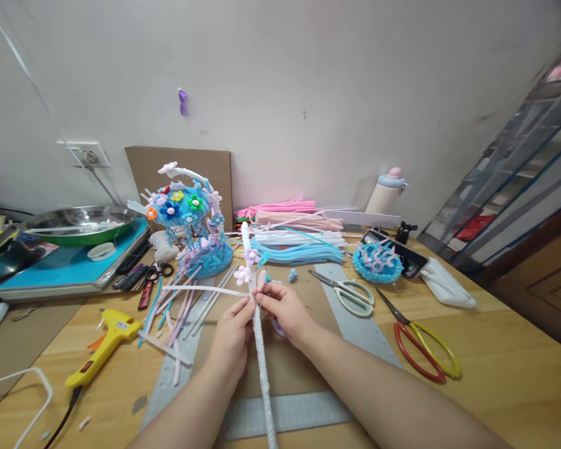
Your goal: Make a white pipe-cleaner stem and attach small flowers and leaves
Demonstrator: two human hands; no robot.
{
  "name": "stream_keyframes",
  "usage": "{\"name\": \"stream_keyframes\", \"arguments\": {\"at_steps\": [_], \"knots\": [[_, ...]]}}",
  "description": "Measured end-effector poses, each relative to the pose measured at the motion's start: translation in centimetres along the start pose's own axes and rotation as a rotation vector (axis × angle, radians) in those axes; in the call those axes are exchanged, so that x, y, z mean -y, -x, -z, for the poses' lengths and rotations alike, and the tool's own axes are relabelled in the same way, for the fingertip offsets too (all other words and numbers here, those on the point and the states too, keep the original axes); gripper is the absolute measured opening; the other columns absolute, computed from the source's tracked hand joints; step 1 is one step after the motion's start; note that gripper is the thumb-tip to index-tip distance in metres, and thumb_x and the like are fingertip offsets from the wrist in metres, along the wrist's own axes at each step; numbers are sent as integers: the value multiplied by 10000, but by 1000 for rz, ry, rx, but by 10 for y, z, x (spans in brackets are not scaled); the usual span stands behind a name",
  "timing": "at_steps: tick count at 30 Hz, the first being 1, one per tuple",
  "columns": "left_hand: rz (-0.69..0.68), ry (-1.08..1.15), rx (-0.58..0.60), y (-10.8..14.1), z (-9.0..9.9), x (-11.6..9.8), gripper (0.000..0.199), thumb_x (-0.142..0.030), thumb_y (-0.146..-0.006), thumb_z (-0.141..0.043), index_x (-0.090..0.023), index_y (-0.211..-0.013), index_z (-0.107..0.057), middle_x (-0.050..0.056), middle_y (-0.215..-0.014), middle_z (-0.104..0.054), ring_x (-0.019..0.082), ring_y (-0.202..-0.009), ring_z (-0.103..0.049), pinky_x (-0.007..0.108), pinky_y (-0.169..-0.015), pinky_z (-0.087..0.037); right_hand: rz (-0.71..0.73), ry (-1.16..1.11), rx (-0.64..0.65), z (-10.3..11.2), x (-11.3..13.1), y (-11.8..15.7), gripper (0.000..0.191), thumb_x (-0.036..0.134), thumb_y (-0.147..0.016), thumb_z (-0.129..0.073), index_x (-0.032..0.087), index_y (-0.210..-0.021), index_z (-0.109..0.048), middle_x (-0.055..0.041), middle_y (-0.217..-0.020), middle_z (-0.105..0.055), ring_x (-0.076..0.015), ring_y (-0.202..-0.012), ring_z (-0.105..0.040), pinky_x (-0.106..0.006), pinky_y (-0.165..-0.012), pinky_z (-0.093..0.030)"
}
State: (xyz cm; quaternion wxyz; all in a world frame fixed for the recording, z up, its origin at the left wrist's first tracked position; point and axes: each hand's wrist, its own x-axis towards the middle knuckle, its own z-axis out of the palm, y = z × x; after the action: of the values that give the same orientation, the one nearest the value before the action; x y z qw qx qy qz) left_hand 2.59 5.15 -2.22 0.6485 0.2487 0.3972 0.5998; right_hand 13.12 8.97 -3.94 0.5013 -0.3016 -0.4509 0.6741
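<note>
A long white stem [263, 368], wrapped in fuzzy pipe cleaner, runs upright between my hands. Small pink flowers [244, 274] and a teal leaf [264, 259] sit on its upper part. My left hand [234, 330] pinches the stem, close to where a loose white pipe cleaner [206, 289] sticks out leftward. With thumb and fingers together, my right hand [283, 308] grips at the same spot from the right, just below a pale pink petal piece [261, 280]. Something purple shows partly beneath the right hand; its kind is hidden.
Left stand a yellow glue gun [105, 346], a metal pan [79, 221] and a blue pipe-cleaner jellyfish [182, 206] with flowers. Behind lie pipe-cleaner bundles [299, 249]. To the right are pale-handled scissors [350, 296], red-and-yellow scissors [421, 349], a blue fuzzy base [378, 265] and a bottle [386, 193].
</note>
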Motion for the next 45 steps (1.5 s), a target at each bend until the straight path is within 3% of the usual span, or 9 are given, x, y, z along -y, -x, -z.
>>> {"name": "stream_keyframes", "arguments": {"at_steps": [17,25,37,45], "knots": [[-12,-7,-11,-2,2,3,232,-237,-638,-746,-146,-851,-728,44,-726,-707,109,-662,-623,180,-650,-476,1,-12,18,0,0,0,227,355,-678,-695,165,-787,-634,53,-547,-475,-56,-446,-337,-207,-446,-225],[-8,-6,-13,-2,0,1,218,-238,-611,-760,-128,-797,-729,42,-654,-692,98,-565,-599,175,-572,-465,-1,1,36,2,-1,-2,208,344,-705,-680,163,-794,-626,53,-544,-464,-57,-446,-336,-208,-441,-231],[-17,-19,-26,-1,0,0,231,-247,-619,-748,-142,-825,-729,46,-704,-703,115,-617,-610,195,-602,-463,12,42,29,-3,7,2,194,343,-689,-687,167,-750,-629,45,-566,-472,-66,-469,-340,-215,-457,-234],[-116,-146,-22,-1,3,3,253,-283,-658,-718,-147,-871,-725,54,-742,-712,146,-651,-623,235,-632,-465,35,27,24,-4,9,4,169,335,-698,-676,180,-749,-633,31,-610,-502,-75,-489,-367,-221,-470,-257]]}}
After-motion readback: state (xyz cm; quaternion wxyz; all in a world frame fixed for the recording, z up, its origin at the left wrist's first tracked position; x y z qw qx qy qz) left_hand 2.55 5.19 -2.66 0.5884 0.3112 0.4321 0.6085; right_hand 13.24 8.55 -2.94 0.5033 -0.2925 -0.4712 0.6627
